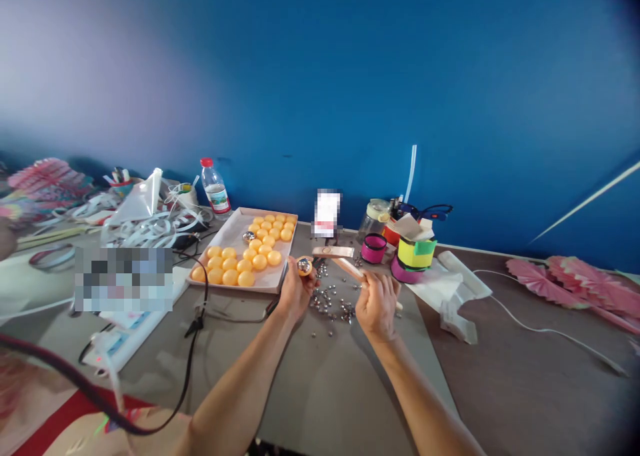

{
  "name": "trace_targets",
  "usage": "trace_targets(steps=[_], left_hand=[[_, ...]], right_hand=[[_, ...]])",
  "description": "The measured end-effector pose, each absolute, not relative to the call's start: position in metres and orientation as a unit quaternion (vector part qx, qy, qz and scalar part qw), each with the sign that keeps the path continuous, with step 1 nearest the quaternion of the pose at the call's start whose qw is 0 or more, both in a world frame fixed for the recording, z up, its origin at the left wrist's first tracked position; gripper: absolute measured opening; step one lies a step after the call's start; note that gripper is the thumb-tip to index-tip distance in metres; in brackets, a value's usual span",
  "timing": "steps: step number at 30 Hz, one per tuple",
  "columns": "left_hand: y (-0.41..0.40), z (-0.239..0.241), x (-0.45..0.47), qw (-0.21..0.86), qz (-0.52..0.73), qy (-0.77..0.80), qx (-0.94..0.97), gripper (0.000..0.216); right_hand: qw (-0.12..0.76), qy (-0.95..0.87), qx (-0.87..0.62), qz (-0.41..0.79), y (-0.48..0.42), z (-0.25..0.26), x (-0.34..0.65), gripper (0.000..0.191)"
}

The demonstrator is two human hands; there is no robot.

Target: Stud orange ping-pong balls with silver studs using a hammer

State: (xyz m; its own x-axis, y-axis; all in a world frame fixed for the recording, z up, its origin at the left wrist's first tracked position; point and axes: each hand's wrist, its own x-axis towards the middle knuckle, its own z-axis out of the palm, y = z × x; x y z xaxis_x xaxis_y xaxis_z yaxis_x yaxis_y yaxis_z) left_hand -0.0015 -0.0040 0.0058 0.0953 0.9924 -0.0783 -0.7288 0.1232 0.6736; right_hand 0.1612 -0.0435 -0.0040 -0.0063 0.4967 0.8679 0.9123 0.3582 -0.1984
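My left hand is closed around an orange ball with a shiny silver piece on its upper side. Wrapped round the handle of a hammer is my right hand. The hammer's flat, metallic-looking head is just above and to the right of the orange ball; I cannot tell whether they touch. Below and between both hands, many small steel balls lie scattered on the grey mat. Left of my left hand, a shallow white tray holds rows of orange balls and one silver-topped ball.
A red-capped bottle stands behind the tray. Tangled white strips and a power strip lie left, with a black cable crossing there. Toward the right are a jar, a pink band and pink folded paper.
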Motion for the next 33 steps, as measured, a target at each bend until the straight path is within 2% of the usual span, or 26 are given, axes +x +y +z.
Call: trace_targets(steps=[5, 10, 14, 19, 24, 29, 33], left_hand=[[-0.0014, 0.0042, -0.0023, 0.687, 0.621, 0.318, 0.203, 0.053], [-0.0008, 0.0046, -0.003, 0.691, 0.626, 0.295, 0.208, 0.052], [-0.0015, 0.0034, -0.0016, 0.679, 0.63, 0.328, 0.188, 0.051], [0.0007, 0.0029, -0.0041, 0.693, 0.634, 0.287, 0.189, 0.052], [0.0031, 0.0019, -0.0069, 0.697, 0.636, 0.286, 0.167, 0.052], [0.0007, 0.0072, -0.0045, 0.685, 0.644, 0.289, 0.182, 0.052], [-0.0017, 0.0089, -0.0019, 0.679, 0.643, 0.309, 0.17, 0.052]], right_hand=[[0.406, -0.705, -0.543, -0.209, -0.0407, -0.0065, 0.1648, 0.015], [0.46, -0.676, -0.534, -0.214, -0.041, -0.0088, 0.1663, 0.021], [0.409, -0.724, -0.525, -0.184, -0.0419, -0.0086, 0.1626, 0.018], [0.451, -0.691, -0.523, -0.213, -0.0442, -0.0068, 0.1626, 0.021], [0.41, -0.721, -0.525, -0.193, -0.0436, -0.0081, 0.1625, 0.017], [0.451, -0.685, -0.531, -0.213, -0.0452, -0.0064, 0.1623, 0.021], [0.416, -0.721, -0.522, -0.185, -0.0462, -0.0055, 0.1589, 0.019]])
